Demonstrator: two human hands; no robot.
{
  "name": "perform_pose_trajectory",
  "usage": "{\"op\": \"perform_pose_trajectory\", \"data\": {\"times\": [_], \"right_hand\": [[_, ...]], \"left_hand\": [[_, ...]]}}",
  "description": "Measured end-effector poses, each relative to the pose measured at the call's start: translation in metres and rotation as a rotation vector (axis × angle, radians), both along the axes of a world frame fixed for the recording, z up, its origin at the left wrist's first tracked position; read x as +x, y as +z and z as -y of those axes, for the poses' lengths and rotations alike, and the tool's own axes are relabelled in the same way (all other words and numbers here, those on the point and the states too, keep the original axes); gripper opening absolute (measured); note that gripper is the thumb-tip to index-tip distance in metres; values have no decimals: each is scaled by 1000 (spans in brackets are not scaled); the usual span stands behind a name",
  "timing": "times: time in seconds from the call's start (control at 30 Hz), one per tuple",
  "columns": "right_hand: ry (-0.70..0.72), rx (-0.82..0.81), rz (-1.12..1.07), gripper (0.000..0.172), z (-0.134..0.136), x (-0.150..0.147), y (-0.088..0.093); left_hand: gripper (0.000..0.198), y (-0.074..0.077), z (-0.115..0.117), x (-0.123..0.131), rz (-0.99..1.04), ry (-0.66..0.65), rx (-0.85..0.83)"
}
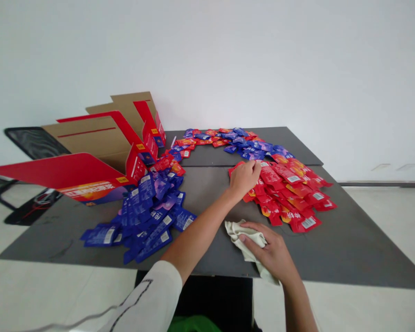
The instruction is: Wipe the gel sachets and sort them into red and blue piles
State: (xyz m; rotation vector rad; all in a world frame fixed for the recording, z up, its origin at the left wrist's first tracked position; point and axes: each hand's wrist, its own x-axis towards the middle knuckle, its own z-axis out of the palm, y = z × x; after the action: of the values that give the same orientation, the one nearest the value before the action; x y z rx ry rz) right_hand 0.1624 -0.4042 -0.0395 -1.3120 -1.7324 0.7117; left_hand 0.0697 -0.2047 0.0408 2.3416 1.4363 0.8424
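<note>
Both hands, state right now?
Left hand: on the red sachets, open or closed cannot be told.
Right hand: closed, holding a crumpled cream cloth.

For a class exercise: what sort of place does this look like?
Probably a packing room: open red cardboard cartons, a grey table, red sachets and blue sachets lying in heaps.

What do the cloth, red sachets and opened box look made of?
The cream cloth under the right hand looks like soft cotton, matte and bunched in folds. The red sachets seem glossy plastic film or foil, glinting along creases. The box looks like cardboard: plain brown inside, glossy printed red outside.
</note>
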Motion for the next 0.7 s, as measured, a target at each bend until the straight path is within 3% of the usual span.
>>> {"op": "perform_pose_trajectory", "data": {"times": [0.17, 0.27, 0.43, 0.6, 0.7], "right_hand": [[-4, 29, 26, 30, 0, 0, 2], [1, 47, 26, 29, 0, -1, 5], [-17, 83, 20, 27, 0, -4, 6], [2, 175, 36, 24, -8, -1, -8], [-2, 236, 66, 26, -12, 1, -25]], "left_hand": [[42, 17, -55, -13, -75, 118, 22], [35, 19, -87, -16, -119, 150, 5], [39, 10, -124, -8, -232, 45, 46], [30, 10, -163, 14, -312, -27, 126], [39, 14, -190, 24, -339, -7, 133]]}}
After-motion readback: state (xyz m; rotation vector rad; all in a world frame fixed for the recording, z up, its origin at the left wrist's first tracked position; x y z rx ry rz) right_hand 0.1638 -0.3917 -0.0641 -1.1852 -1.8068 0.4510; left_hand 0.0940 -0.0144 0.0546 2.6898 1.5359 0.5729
